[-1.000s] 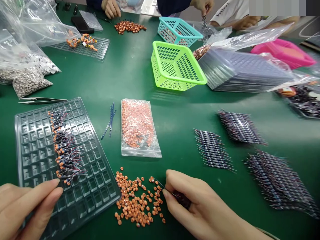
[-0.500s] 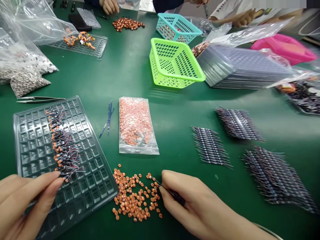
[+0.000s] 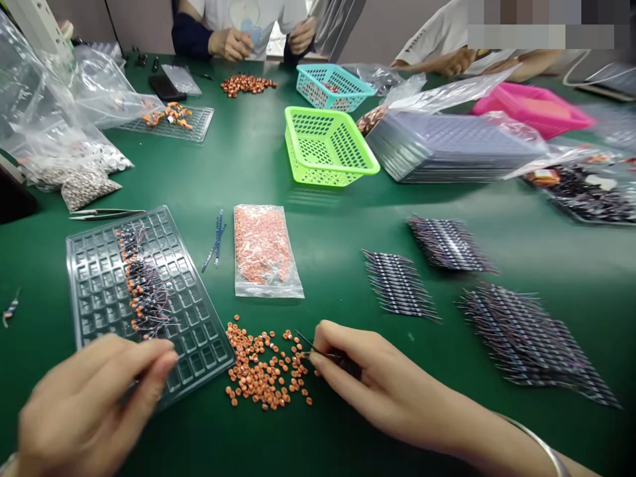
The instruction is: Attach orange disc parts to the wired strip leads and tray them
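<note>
Far left: clear bags of small metal bits (image 3: 84, 185) are lying at the table's edge, and tweezers (image 3: 106, 213) are lying just in front of them.

Left hand (image 3: 94, 397) is hovering over the near edge of the grey tray (image 3: 94, 291). Thumb and forefinger are pressing together at the near end of the row of wired parts (image 3: 144, 285) that is lying along the tray. Cannot tell whether anything is caught between the fingertips.

Right of the tray: a few blue wires (image 3: 216, 238) are lying loose on the green table (image 3: 322, 232), with a sealed bag of orange beads (image 3: 263, 248) just beside them.

Nearer the person: loose orange beads (image 3: 263, 371) are lying scattered between the tray's corner and the right hand (image 3: 368, 381).

Right hand is resting on the table, thumb and fingers pinching a dark wire piece (image 3: 342, 361). Its thin end is sticking out to the left and reaching the edge of the loose beads.

Mid-table: a green basket (image 3: 325, 146) is standing with a blue basket (image 3: 332, 86) behind it.

Right side: three fans of striped wires (image 3: 397, 285) are lying well apart from the beads. A stack of trays (image 3: 447, 146) is sitting behind them, with a pink basket (image 3: 534, 109) further back.

Far edge: other people's hands (image 3: 228, 43) are working by another bead pile.
</note>
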A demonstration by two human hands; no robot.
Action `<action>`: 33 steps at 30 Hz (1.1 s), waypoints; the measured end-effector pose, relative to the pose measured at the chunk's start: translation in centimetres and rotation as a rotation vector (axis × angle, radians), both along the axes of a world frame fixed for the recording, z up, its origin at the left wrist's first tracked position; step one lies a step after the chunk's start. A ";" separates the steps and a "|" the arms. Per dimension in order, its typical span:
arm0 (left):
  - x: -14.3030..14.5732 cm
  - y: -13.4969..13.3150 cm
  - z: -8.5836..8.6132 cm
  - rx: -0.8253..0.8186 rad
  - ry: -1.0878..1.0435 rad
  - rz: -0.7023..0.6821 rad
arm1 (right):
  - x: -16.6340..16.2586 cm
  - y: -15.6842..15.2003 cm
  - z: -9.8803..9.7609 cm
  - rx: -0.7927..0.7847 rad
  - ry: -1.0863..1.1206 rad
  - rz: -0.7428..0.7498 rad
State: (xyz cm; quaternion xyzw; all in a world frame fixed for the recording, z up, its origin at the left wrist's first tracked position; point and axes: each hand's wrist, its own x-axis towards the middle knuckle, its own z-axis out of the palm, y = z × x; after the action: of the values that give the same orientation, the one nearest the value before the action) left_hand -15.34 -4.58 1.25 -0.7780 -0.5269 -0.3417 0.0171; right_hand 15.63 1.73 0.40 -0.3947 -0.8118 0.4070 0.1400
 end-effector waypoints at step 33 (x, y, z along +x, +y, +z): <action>10.0 -2.4 -0.4 -0.501 -0.597 -0.366 | -0.6 -4.1 0.8 0.222 0.455 0.097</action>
State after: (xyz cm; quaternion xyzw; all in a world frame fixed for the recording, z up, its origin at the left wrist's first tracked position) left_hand -5.36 -6.95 0.89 -0.7057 -0.4288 -0.4109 -0.3864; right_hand 15.02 -2.37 1.23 -0.2357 -0.8173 0.3997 0.3416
